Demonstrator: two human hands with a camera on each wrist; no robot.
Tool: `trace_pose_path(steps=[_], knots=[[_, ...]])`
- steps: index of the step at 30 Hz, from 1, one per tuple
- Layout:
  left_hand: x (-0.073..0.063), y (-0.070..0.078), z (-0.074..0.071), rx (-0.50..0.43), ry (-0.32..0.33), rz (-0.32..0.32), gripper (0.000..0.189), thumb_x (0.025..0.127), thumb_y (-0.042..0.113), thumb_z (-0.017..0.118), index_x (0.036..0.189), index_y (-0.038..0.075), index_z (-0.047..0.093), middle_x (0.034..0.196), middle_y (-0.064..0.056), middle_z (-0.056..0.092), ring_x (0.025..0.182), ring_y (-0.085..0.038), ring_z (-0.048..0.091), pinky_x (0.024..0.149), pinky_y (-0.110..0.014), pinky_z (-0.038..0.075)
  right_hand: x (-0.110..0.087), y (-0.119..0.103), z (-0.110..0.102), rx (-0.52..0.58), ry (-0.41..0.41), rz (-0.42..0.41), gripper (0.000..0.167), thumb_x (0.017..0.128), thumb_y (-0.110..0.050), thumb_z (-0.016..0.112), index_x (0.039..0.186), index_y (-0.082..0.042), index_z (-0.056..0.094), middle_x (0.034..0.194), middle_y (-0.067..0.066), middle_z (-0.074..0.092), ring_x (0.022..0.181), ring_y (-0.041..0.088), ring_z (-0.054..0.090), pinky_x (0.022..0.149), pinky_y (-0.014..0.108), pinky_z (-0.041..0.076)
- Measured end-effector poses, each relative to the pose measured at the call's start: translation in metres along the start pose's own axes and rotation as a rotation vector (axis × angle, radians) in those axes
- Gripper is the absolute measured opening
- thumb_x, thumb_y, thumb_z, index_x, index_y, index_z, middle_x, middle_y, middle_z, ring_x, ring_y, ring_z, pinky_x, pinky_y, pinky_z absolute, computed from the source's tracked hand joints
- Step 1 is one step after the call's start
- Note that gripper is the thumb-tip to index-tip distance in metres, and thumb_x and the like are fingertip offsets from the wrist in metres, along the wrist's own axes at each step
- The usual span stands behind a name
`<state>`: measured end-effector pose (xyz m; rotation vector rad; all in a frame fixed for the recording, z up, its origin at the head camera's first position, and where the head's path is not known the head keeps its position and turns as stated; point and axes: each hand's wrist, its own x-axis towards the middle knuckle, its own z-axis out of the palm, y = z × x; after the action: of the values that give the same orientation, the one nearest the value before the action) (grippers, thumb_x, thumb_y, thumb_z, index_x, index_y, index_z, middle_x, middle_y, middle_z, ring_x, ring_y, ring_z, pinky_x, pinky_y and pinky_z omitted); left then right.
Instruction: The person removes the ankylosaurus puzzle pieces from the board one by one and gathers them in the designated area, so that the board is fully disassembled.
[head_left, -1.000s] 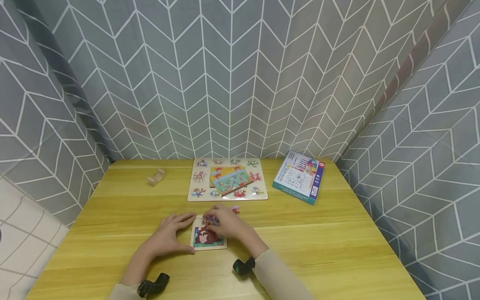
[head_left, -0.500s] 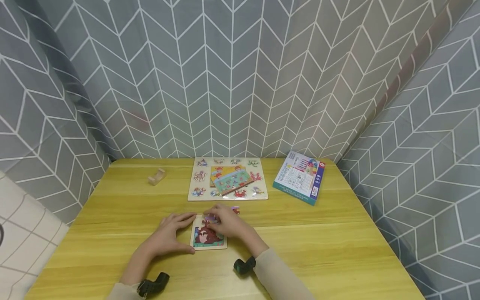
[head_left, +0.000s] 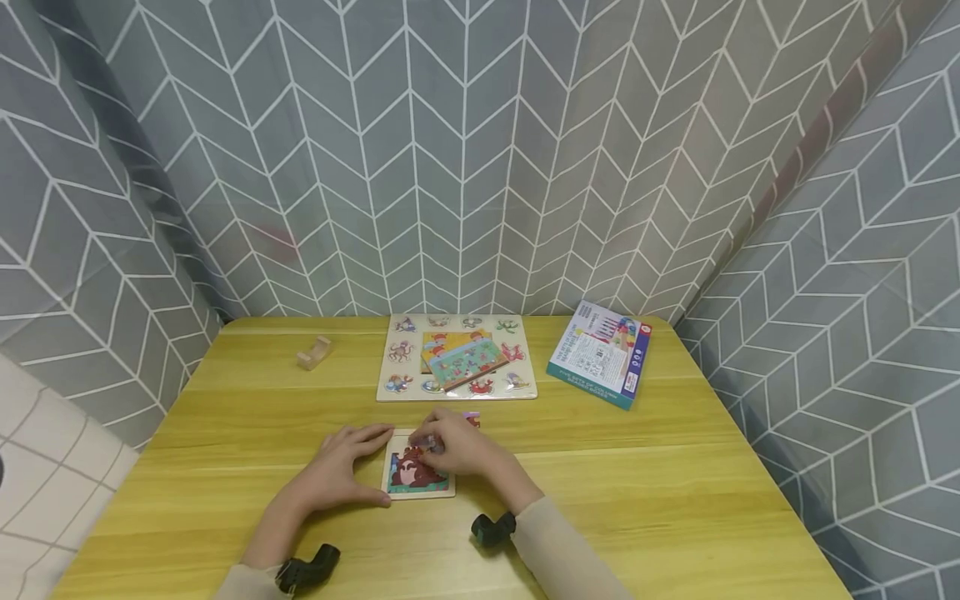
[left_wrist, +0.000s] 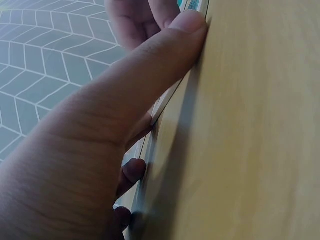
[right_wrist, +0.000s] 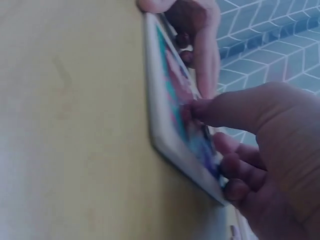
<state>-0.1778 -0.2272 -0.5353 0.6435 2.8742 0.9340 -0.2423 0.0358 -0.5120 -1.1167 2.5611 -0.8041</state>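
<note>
A small framed jigsaw puzzle lies flat on the wooden table, with a brown animal picture in its tray. My left hand holds the frame along its left side, thumb at the near corner and forefinger at the far corner. In the left wrist view the thumb presses the frame's edge. Over the puzzle's upper right part, my right hand pinches a puzzle piece, which its fingers mostly hide. The right wrist view is blurred; there the right thumb touches the picture.
Another puzzle piece, purple and red, lies just beyond my right hand. Farther back are a sea-animal peg board with two picture cards on it, a boxed set at right and a tape dispenser at left.
My right hand has shifted slightly right, and the piece under its fingers has turned or tilted, showing less purple. The left hand stays at the frame.
</note>
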Motion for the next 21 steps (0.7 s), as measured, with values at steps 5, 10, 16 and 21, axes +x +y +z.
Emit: trace_pose_path(steps=[5,10,16,21], knots=[[0.000,-0.001,0.001,0.006,-0.008,-0.012,0.112,0.067,0.072,0.089,0.157,0.016,0.055,0.164,-0.005,0.049,0.137,-0.036,0.047,0.111,-0.067,0.031,-0.002,0.000,-0.009,-0.002,-0.044,-0.023,0.040,0.098,-0.015,0.077,0.137,-0.009,0.070,0.124,0.002,0.070,0.096,0.004,0.057,0.085,0.019,0.051],[0.000,-0.002,0.001,-0.010,-0.011,-0.013,0.112,0.067,0.072,0.089,0.157,0.015,0.055,0.164,-0.006,0.048,0.141,-0.042,0.044,0.114,-0.071,0.027,-0.002,0.000,-0.010,0.011,-0.043,-0.003,0.036,0.097,-0.012,0.078,0.133,-0.009,0.072,0.122,0.001,0.072,0.098,0.004,0.059,0.088,0.019,0.052],[0.000,-0.003,0.001,-0.012,-0.015,-0.017,0.112,0.066,0.072,0.090,0.157,0.015,0.055,0.164,-0.006,0.048,0.142,-0.046,0.043,0.114,-0.074,0.025,-0.007,0.004,-0.006,0.079,0.035,0.049,0.036,0.093,-0.009,0.077,0.129,-0.010,0.073,0.122,0.000,0.070,0.104,0.008,0.062,0.092,0.024,0.053],[0.000,-0.001,-0.001,-0.020,-0.022,-0.015,0.112,0.067,0.069,0.091,0.157,0.013,0.054,0.164,-0.008,0.047,0.143,-0.046,0.042,0.114,-0.073,0.025,-0.021,0.018,-0.015,0.152,0.187,0.102,0.032,0.093,-0.007,0.076,0.125,-0.012,0.076,0.117,0.001,0.066,0.101,0.015,0.061,0.088,0.030,0.055]])
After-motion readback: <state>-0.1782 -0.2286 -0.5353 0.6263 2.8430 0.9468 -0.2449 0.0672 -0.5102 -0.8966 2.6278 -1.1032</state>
